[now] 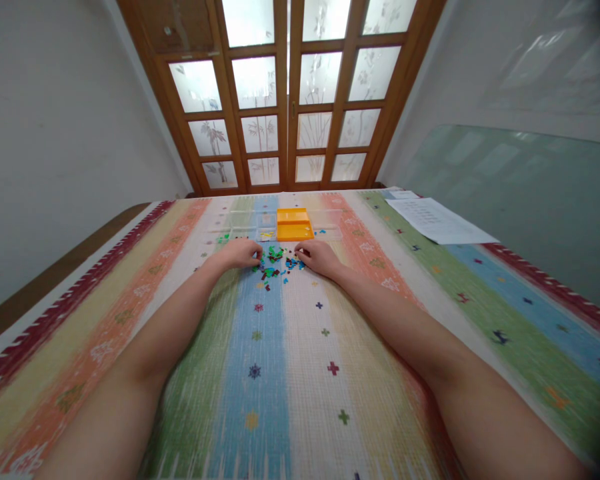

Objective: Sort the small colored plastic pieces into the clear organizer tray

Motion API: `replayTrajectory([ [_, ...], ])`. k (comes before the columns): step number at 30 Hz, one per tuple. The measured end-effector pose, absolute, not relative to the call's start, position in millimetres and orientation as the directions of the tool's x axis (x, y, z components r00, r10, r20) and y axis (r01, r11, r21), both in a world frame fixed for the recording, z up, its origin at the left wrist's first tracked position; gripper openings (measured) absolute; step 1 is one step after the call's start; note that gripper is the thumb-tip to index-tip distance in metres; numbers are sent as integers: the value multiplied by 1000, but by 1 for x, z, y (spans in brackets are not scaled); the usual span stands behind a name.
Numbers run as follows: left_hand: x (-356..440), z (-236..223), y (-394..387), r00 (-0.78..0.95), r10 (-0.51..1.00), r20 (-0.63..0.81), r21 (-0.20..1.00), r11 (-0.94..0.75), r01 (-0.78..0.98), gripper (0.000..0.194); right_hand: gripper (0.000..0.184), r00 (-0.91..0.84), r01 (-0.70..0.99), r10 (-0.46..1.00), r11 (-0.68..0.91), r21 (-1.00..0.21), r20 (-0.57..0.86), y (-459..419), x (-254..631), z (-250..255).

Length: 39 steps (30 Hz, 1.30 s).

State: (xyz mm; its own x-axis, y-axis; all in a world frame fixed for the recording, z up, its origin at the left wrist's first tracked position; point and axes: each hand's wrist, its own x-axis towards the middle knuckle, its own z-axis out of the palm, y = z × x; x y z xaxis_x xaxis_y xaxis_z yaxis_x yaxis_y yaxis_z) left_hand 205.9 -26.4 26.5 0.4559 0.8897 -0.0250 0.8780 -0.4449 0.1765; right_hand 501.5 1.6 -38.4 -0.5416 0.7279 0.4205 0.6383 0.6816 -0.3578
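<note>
A loose pile of small flat pieces [275, 253] in green, blue and dark red lies on the striped cloth between my two hands. At the pile's left edge is my left hand [242, 253], its fingers curled together, and what they may hold is too small to make out. On the other side, my right hand [317, 256] touches down by the blue pieces [294, 263] with thumb and fingers pinched. Just beyond the pile sits an orange tray [294, 223] with compartments. Clear plastic compartments flank it, with green pieces [223, 238], yellow pieces [267, 235] and blue pieces [321, 231] inside.
A striped tablecloth [310, 400] with printed figures covers the table. White printed sheets [440, 220] lie at the far right. Past the table's far edge stand wooden doors with glass panes [289, 113]. A glass panel [520, 187] leans at the right wall.
</note>
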Motion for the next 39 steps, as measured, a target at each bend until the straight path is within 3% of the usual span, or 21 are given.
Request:
replayTrajectory([
  [8, 209, 21, -26, 480, 877, -21, 33, -479, 877, 16, 16, -539, 635, 726, 684, -360, 428, 1, 501, -38],
  [20, 212, 18, -26, 454, 890, 36, 49, -456, 889, 20, 17, -544, 638, 727, 683, -356, 419, -1, 501, -36],
  [29, 241, 12, -36, 411, 899, 152, 295, -438, 849, 24, 19, -607, 601, 640, 758, -254, 472, -7, 496, -33],
  [39, 256, 3, -42, 377, 894, 242, 420, -447, 790, 22, 14, -579, 518, 611, 787, -336, 539, -21, 482, -27],
])
